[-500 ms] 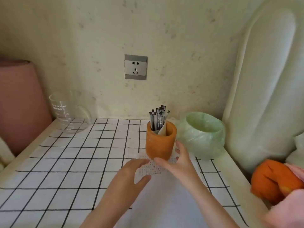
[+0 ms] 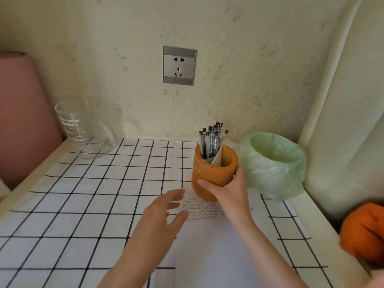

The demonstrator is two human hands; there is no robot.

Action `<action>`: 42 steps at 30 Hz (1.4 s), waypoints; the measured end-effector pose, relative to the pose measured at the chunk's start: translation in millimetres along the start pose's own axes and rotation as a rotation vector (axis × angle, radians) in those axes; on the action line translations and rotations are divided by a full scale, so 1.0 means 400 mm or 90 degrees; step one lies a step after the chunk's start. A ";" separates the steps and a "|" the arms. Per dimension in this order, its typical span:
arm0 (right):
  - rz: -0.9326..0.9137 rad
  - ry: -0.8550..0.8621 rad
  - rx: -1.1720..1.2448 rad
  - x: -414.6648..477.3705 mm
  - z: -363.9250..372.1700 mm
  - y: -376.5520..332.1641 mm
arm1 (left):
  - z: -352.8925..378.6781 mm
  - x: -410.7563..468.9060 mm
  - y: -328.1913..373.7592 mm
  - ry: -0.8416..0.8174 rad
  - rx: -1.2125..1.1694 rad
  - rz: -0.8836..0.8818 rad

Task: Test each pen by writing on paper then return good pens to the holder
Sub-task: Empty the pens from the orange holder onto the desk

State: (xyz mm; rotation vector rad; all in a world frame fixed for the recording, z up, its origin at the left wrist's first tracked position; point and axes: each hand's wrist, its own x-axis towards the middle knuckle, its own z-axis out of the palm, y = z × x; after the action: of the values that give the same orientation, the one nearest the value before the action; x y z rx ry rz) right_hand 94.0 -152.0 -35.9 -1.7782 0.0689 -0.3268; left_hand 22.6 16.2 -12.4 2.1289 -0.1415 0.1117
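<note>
Tablecloth (image 2: 83, 194) of white fabric with a thin black grid covers a small table pushed against a mottled cream wall (image 2: 124, 38), where a grey socket (image 2: 179, 65) sits. At the far left corner stands a clear glass measuring jug (image 2: 83, 129) beside a dusty-pink cushion (image 2: 20, 113); at the far right is a round bin (image 2: 274, 165) lined with crinkled pale-green plastic, and an orange cloth (image 2: 365, 231) lies past the table's right edge. A smooth white paper (image 2: 218, 246) lies near the front, with rows of small marks at its far end. The holder (image 2: 214, 171), a matte orange cylinder full of upright grey pens (image 2: 212, 138), is at that marked end. The right hand (image 2: 228, 190) grasps it, thumb across the front and fingers round the right side. The left hand (image 2: 164, 213) is released, fingers spread, just left of the holder and not touching it.
</note>
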 end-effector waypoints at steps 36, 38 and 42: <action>-0.473 -0.225 -0.719 -0.094 -0.151 -0.123 | -0.042 -0.022 -0.041 0.097 -0.601 -0.333; -0.469 -0.232 -0.718 -0.089 -0.165 -0.122 | -0.048 -0.023 -0.040 0.108 -0.540 -0.308; -0.464 -0.248 -0.714 -0.084 -0.181 -0.121 | -0.046 -0.021 -0.041 0.090 -0.180 -0.174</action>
State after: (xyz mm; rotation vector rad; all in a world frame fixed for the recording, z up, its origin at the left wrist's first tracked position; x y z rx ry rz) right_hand 37.2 -201.6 18.6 -2.9168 -0.8427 -0.4991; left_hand 16.3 40.7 -17.4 1.8319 0.2072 0.0759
